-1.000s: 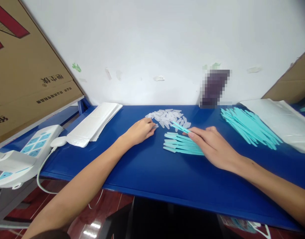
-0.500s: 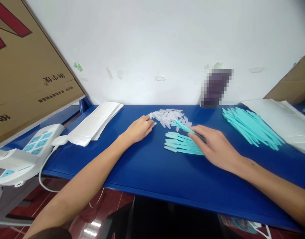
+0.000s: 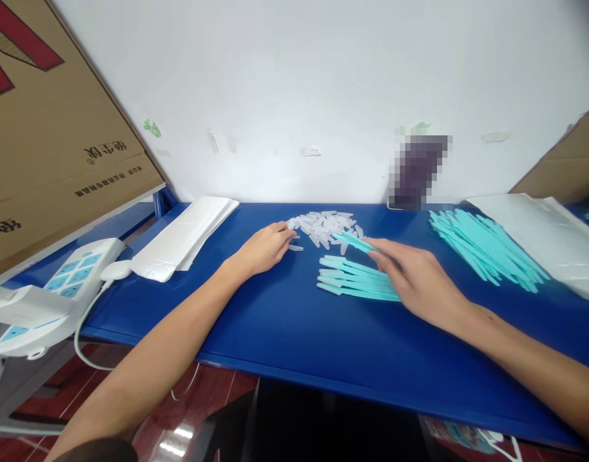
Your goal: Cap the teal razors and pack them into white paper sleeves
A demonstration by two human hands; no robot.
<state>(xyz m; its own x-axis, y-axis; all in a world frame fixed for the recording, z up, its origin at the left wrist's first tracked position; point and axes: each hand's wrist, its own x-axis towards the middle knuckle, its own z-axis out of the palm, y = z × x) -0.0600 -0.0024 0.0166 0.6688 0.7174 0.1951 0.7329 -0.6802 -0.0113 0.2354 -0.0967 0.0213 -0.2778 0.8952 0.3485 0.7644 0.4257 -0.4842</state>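
Observation:
Translucent plastic caps [image 3: 326, 224] lie in a loose pile on the blue table. My left hand [image 3: 268, 247] is at the pile's left edge, fingers pinched, with the tip of a small plastic cap [image 3: 295, 237] showing at them. A single cap lies just below those fingertips. My right hand [image 3: 414, 276] grips a few thin turquoise sticks that look like eyebrow razors [image 3: 355, 242], their narrow ends pointing left over the pile. Several similar sticks with pale, capped-looking ends [image 3: 352, 279] lie in a row beneath that hand, partly hidden by it.
To the right is a heap of turquoise sticks [image 3: 484, 247] beside a white plastic bag [image 3: 554, 237]. White flat sleeves [image 3: 183, 237] are stacked at the left, near a power strip [image 3: 68, 289] with a cable. A large carton [image 3: 58, 147] stands at far left; a blurred dark object [image 3: 417, 172] leans on the wall.
My left hand has drawn slightly left, and a cap now lies apart below its fingers. My right hand has shifted a little right, and its sticks look more fanned.

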